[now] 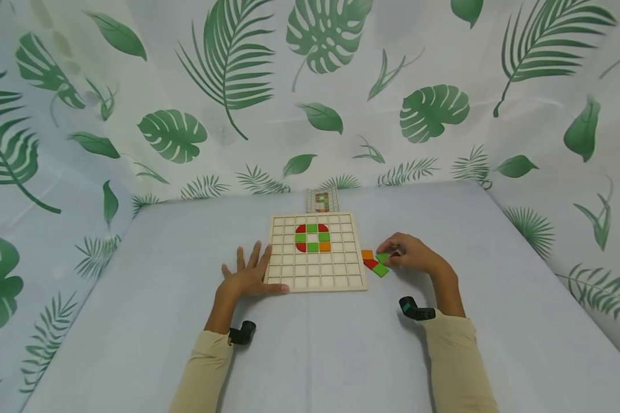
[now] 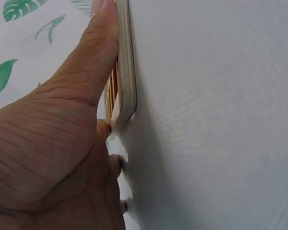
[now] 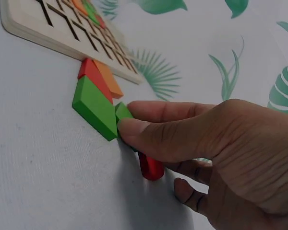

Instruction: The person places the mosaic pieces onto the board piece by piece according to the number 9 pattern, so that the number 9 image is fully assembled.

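Observation:
A wooden grid board (image 1: pixel 284 269) lies on the table, with a ring of red, green and orange tiles (image 1: pixel 312 228) set in its cells around one bare cell. My left hand (image 1: pixel 245 279) rests at the board's left front corner, fingers spread along the left side and thumb against the front edge. To the right of the board, my right hand (image 1: pixel 414 252) pinches a green tile (image 3: pixel 123 111) between thumb and index finger. Beside it lie another green tile (image 3: pixel 93 105), a red tile (image 3: pixel 97 79) and an orange tile (image 3: pixel 109 80). Under the right fingers sits a rounded red tile (image 3: pixel 151 166).
Behind the board stands a small card (image 1: pixel 315 201) printed with a grid and a coloured pattern. A leaf-printed white backdrop (image 1: pixel 361 126) encloses the back and sides of the pale table (image 1: pixel 310 355).

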